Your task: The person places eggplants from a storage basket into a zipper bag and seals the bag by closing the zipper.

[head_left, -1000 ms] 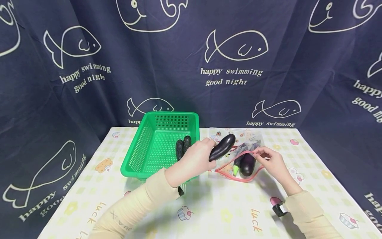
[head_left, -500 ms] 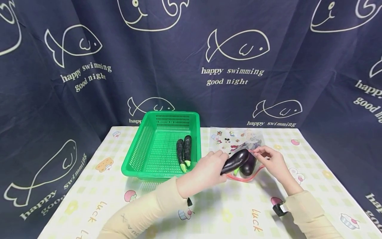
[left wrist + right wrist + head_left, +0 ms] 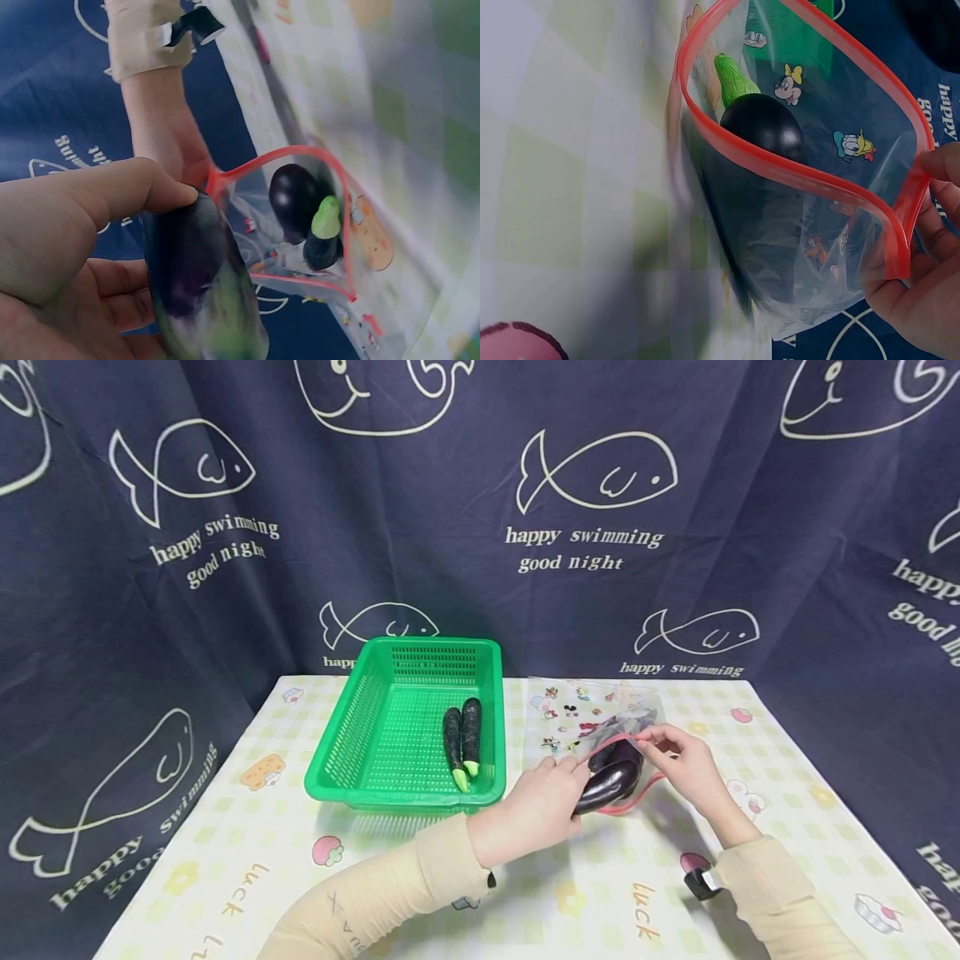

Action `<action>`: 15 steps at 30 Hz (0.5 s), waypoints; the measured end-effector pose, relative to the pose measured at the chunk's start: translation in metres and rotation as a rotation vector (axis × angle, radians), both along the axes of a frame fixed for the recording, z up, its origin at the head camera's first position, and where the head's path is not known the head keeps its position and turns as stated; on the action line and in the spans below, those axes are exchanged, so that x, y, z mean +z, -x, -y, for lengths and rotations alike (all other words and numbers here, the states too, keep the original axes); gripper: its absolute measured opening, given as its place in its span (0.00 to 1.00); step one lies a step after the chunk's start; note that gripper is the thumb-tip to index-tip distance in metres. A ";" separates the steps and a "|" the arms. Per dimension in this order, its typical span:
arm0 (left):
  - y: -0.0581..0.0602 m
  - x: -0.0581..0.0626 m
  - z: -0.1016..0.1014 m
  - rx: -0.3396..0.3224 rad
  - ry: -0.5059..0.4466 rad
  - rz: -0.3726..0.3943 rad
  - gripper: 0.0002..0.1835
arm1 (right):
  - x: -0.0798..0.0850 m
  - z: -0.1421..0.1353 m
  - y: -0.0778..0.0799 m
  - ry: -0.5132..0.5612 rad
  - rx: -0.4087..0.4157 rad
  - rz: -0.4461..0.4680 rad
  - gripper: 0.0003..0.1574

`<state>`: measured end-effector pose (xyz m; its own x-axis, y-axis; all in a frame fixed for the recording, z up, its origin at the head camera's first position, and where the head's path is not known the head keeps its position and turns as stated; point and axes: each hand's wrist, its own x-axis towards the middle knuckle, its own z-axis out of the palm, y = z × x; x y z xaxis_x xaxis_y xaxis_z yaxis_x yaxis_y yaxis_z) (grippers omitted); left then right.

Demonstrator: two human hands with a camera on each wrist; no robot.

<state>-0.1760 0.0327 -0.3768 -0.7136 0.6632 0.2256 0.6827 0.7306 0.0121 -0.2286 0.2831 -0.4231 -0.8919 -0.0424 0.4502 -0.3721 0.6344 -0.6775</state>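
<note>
My left hand [image 3: 536, 806] grips a long glossy dark-purple eggplant [image 3: 609, 787], thumb on top in the left wrist view. Its far end overlaps the mouth of a clear zip bag [image 3: 802, 176] with a red edge and cartoon prints. With thumb and fingers my right hand [image 3: 690, 772] pinches a corner of that red edge, and the mouth gapes wide. Inside the bag lie a rounded dark eggplant [image 3: 294, 199] and a dark vegetable with a bright green end [image 3: 326, 221]. The lower part of the held eggplant is hidden by my left hand in the head view.
A green perforated basket [image 3: 322, 785] stands left of the bag. Two slim blackish vegetables with pale green ends, one [image 3: 452, 745] beside the other [image 3: 471, 732], lie along its right side. A patterned cloth [image 3: 405, 910] covers the table; a dark curtain [image 3: 450, 543] hangs behind.
My left hand has carried the eggplant rightward and down, from beside the basket to the bag's mouth, uncovering the two vegetables in the basket. My right hand has stayed on the bag's edge.
</note>
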 end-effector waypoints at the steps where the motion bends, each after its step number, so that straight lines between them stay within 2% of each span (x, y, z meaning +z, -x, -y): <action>1: 0.000 -0.002 -0.001 0.003 0.006 -0.005 0.31 | 0.000 0.001 0.000 0.000 -0.001 -0.006 0.07; 10: 0.003 -0.018 -0.010 0.036 0.059 -0.004 0.29 | 0.017 0.011 -0.009 0.004 0.004 -0.013 0.06; 15: 0.003 -0.026 -0.016 0.040 0.085 -0.035 0.30 | 0.010 0.008 -0.005 -0.009 -0.004 -0.014 0.06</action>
